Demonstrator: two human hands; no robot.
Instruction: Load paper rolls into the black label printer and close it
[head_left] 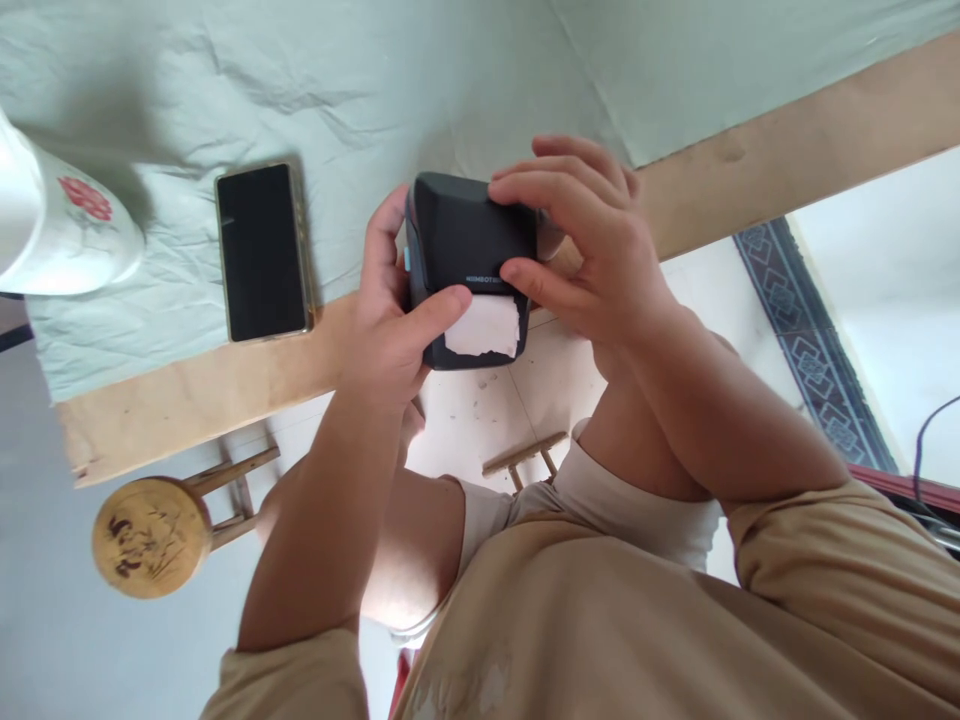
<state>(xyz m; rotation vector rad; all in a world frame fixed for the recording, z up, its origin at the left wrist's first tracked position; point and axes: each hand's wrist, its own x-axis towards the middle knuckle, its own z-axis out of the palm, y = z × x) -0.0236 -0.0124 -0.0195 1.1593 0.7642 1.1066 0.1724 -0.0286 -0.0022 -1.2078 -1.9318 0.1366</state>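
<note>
**Small black printer held in both hands above the table edge**

Surface: wooden table (750, 170) with a pale plank edge running diagonally across the view, largely covered by a creased pale green cloth (337, 80). On the cloth, left of the hands: black-screened smartphone in a gold-toned case (262, 252), lying flat, face up, screen dark. At far left, partly cut off by the frame: white rounded ceramic vessel with a red flower motif (64, 225).

Room: pale tiled floor (487, 410) below the table edge; patterned dark blue border strip (814, 350) at right; dark cable (926, 435) at the right margin. Lower left: round wooden stool with a painted dark design on its seat (150, 537). Part of a second wooden stool frame (525, 455) visible between the forearms.

Held object: compact black plastic label printer with rounded corners (469, 240), raised just over the near table edge, between table and body. White paper strip (486, 326) protruding from its slot on the near side, torn unevenly. Small light blue button on its left flank. Grey lettering across the lid, too small and blurred to read.

Left hand (390, 320): clamped on the left side of the printer, thumb laid across the front beside the paper. Right hand (589, 250): closed over the right side, fingertips on the top of the lid, thumb pressed near the lettering.

Clothing: tan short-sleeved shirt, pale shorts.
</note>
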